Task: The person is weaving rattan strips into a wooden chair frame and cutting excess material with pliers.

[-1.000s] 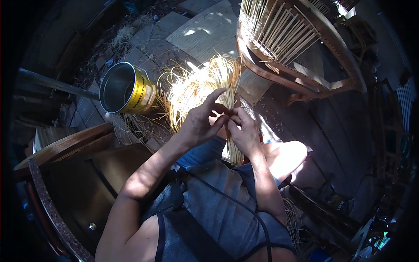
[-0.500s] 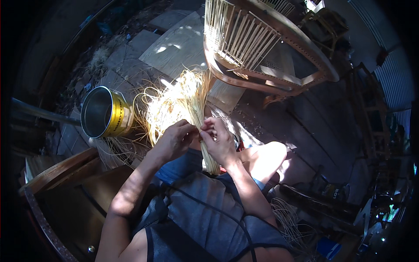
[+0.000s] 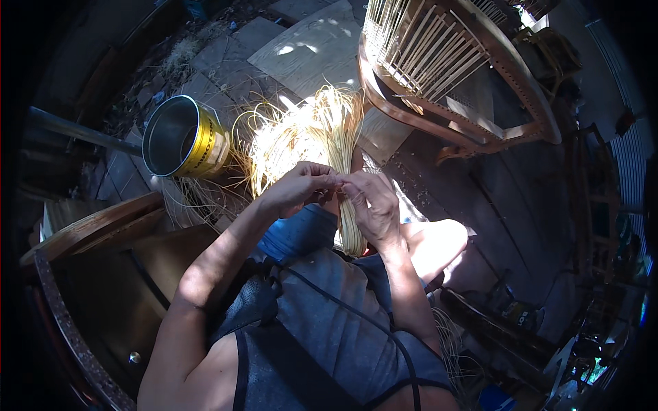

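Observation:
A thick bundle of pale, thin cane strands (image 3: 350, 229) lies across my lap, its far end fanning out into loose, brightly lit loops. My left hand (image 3: 307, 186) reaches over the bundle from the left, thumb and fingers pinched together. Against its fingertips, my right hand (image 3: 374, 207) is closed in a pinch too, bent above the strands. Both hands meet over the gathered part of the bundle. Whatever sits between the fingertips is too small to make out, and the hands partly cover the strands beneath.
Left of the strands stands a yellow metal can (image 3: 205, 146), open at the top. A wooden chair frame (image 3: 387, 99) with light cane strips rises at the far right of the bundle. A curved wooden piece (image 3: 103, 222) is near my left arm; flat boards (image 3: 301, 58) lie beyond.
My hands have come closer together, fingertips now meeting over the bundle; before, they were apart at its narrow part. The whole view has shifted, moving the scene rightward and slightly up.

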The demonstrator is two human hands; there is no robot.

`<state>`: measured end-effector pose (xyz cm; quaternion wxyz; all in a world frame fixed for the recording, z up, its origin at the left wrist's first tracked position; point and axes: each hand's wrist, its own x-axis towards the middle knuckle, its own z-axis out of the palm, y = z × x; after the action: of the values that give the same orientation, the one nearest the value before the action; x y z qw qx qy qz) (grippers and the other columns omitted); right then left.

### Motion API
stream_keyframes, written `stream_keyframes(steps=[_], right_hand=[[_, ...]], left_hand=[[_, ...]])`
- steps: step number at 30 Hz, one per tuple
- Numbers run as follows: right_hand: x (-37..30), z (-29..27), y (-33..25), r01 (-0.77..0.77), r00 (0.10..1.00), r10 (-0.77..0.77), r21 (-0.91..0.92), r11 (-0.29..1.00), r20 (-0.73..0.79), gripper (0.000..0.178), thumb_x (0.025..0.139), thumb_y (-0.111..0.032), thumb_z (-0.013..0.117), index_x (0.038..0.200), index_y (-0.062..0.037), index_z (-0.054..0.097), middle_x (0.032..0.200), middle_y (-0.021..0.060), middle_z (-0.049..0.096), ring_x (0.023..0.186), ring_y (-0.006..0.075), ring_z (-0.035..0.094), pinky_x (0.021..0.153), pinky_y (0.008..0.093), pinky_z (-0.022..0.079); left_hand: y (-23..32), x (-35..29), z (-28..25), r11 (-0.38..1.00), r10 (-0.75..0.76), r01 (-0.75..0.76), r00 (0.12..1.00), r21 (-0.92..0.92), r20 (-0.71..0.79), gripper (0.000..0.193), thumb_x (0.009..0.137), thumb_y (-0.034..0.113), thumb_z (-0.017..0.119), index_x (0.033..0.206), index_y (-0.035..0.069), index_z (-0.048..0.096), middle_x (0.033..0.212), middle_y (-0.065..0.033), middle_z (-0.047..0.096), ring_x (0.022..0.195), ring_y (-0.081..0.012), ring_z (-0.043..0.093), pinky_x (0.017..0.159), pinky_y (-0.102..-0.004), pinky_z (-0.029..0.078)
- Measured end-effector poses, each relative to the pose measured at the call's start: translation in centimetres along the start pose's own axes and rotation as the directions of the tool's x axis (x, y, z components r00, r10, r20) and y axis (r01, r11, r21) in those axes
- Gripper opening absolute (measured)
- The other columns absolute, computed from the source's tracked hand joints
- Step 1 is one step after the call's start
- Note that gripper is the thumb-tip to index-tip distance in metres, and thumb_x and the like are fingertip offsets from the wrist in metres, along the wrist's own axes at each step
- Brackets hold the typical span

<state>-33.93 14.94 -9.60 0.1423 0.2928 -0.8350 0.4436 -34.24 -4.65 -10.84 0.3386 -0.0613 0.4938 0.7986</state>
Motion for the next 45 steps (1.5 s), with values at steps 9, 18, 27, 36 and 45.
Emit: stream_keyframes(steps=[9,18,27,36,45], right_hand=[[-2.1,-1.2,2.6,-0.41,0.905,0.412,0.039,0.911,-0.108,0.022,0.098,-0.019,0.056,0.092,0.0006,0.064,0.081,0.0087,0.064,0.072,0.0161,0.061,0.066,0.0276,0.047],[-3.1,-2.0,0.4,-0.496,0.787,0.616,0.56,0.664,-0.033,0.027,0.098,-0.02,0.057,0.089,0.0039,0.065,0.083,0.0073,0.064,0.073,0.013,0.061,0.07,0.0245,0.049],[0.5,-5.1,-5.9,-0.231,0.97,0.245,0.334,0.914,0.001,0.028,0.083,0.008,0.057,0.111,0.0053,0.061,0.116,0.0178,0.061,0.096,0.0218,0.063,0.084,0.0302,0.051],[-5.5,-3.0,0.0,-0.757,0.641,0.662,0.463,0.461,0.389,0.017,0.093,-0.007,0.057,0.106,-0.0003,0.067,0.092,0.0046,0.067,0.079,0.0106,0.063,0.074,0.0242,0.052],[-10.5,-0.9,5.7,-0.863,0.478,0.716,0.423,0.275,0.509,0.017,0.096,-0.015,0.057,0.108,-0.0057,0.065,0.088,0.0011,0.066,0.078,0.0071,0.062,0.066,0.0203,0.052]], left_hand=[[-0.9,-0.8,-2.8,0.953,0.069,-0.068,0.998,0.295,0.009,0.019,0.093,0.021,0.066,0.092,0.003,0.07,0.071,0.0031,0.06,0.063,-0.0032,0.05,0.059,-0.0211,0.041],[-3.1,-0.9,-2.9,0.969,-0.069,0.067,0.998,0.239,-0.002,0.025,0.096,0.027,0.063,0.093,0.003,0.067,0.08,-0.0013,0.063,0.073,-0.0079,0.058,0.066,-0.0236,0.047],[11.3,-2.4,2.5,0.948,0.319,-0.317,0.929,0.044,-0.186,0.017,0.093,0.019,0.054,0.095,0.002,0.058,0.075,-0.0059,0.06,0.07,-0.0129,0.064,0.064,-0.0262,0.055],[14.4,-6.6,-4.9,0.783,0.591,-0.558,0.805,0.274,-0.051,0.024,0.094,0.027,0.056,0.096,0.004,0.06,0.076,-0.0011,0.058,0.074,-0.0076,0.06,0.065,-0.0249,0.051],[17.6,-11.1,-4.2,0.713,0.617,-0.394,0.745,0.58,-0.253,0.028,0.094,0.033,0.057,0.097,0.005,0.061,0.078,0.0002,0.058,0.075,-0.0055,0.058,0.064,-0.0238,0.049]])
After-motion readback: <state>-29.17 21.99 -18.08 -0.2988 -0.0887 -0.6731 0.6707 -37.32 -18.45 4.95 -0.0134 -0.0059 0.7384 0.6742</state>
